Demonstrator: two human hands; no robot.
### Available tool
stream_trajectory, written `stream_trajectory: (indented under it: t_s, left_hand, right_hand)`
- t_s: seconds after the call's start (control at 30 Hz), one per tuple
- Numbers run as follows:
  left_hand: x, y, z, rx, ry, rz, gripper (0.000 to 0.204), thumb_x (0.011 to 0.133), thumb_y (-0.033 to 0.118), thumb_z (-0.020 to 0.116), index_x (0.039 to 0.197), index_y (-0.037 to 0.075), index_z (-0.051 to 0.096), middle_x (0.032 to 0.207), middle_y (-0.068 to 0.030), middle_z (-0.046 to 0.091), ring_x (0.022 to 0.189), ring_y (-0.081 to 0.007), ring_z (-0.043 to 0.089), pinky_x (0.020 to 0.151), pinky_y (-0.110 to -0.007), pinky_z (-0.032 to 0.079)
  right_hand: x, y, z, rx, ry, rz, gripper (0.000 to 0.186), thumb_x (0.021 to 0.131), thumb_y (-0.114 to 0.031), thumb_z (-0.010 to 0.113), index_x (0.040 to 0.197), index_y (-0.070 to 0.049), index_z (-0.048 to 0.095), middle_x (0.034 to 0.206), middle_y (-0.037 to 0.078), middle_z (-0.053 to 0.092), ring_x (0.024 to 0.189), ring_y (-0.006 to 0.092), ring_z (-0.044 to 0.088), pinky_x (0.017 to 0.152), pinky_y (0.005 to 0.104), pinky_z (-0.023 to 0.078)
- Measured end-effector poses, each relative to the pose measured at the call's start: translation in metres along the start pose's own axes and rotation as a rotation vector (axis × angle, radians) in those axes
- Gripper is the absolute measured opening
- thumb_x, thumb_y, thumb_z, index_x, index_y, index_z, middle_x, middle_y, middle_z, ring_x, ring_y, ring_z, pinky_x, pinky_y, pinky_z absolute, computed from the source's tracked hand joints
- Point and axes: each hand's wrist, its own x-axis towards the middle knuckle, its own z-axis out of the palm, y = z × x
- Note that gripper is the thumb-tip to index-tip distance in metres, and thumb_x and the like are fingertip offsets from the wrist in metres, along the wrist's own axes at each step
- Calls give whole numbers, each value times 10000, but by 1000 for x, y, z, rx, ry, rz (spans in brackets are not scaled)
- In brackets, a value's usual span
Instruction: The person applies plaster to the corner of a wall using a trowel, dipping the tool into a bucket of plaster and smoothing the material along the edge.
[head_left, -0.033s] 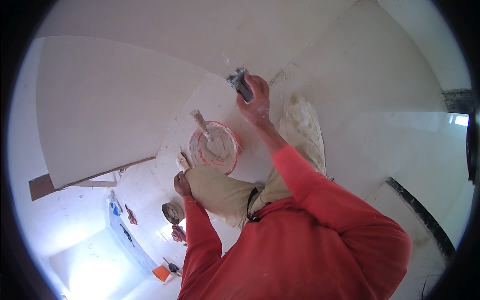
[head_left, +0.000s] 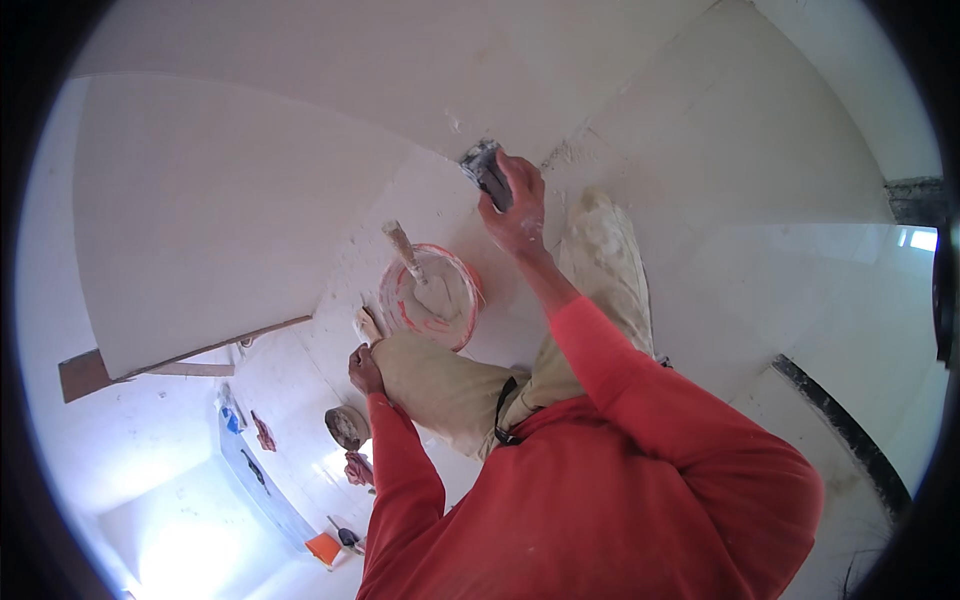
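Observation:
My right hand grips a grey, paste-smeared block-like tool at the pale surface near a seam. Below it, an orange-rimmed bucket holds off-white paste, with a caked tool standing in it. My left hand is closed beside my left knee; what it holds, if anything, is hidden. A pale brush-like tool is just above that hand. My khaki-trousered legs are bent around the lower side of the bucket.
A large pale board with a brown strip lies left. Lower left are a round container, crumpled reddish cloth, a blue item and an orange object. A dark strip curves along the right.
My right hand and the grey tool have shifted slightly right and downward. The rest looks the same.

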Motion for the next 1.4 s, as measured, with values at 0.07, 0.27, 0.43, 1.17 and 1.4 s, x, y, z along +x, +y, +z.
stream_trajectory:
  t_s: [0.07,0.27,0.43,1.17,1.4]
  left_hand:
    - [4,-9,-3,-10,12,21,337,892,317,619,1052,54,754,989,-121,750,922,-253,699,847,-379,527]
    - [-2,-12,0,-38,24,36,342,891,325,623,1037,44,752,975,-119,749,912,-256,697,841,-383,527]
    - [5,-9,1,-89,29,106,344,894,331,621,1045,51,752,983,-120,749,918,-255,698,842,-381,528]
    - [-5,-15,-6,-62,26,-8,353,897,345,650,1049,44,755,974,-111,752,897,-214,685,828,-354,521]
    - [3,-5,3,-117,19,80,335,907,338,647,1041,51,755,966,-108,748,882,-218,686,819,-359,525]
  right_hand:
    - [2,-10,-3,-24,19,-49,706,710,-17,744,1381,-131,554,1277,117,507,1143,321,490,962,432,470]
    - [54,-57,-13,-54,-19,-262,674,697,-53,750,1345,-126,579,1222,118,515,1107,309,498,948,452,443]
    - [18,17,-26,-276,-151,-128,667,703,-79,767,1341,-138,584,1230,105,508,1074,304,508,938,447,464]
    - [-48,65,18,1054,-118,882,619,876,-40,631,1463,-47,434,1222,24,577,978,129,577,871,311,503]
    - [-35,42,65,816,207,779,636,829,-29,726,1404,-14,455,1206,74,559,1073,190,581,885,348,527]
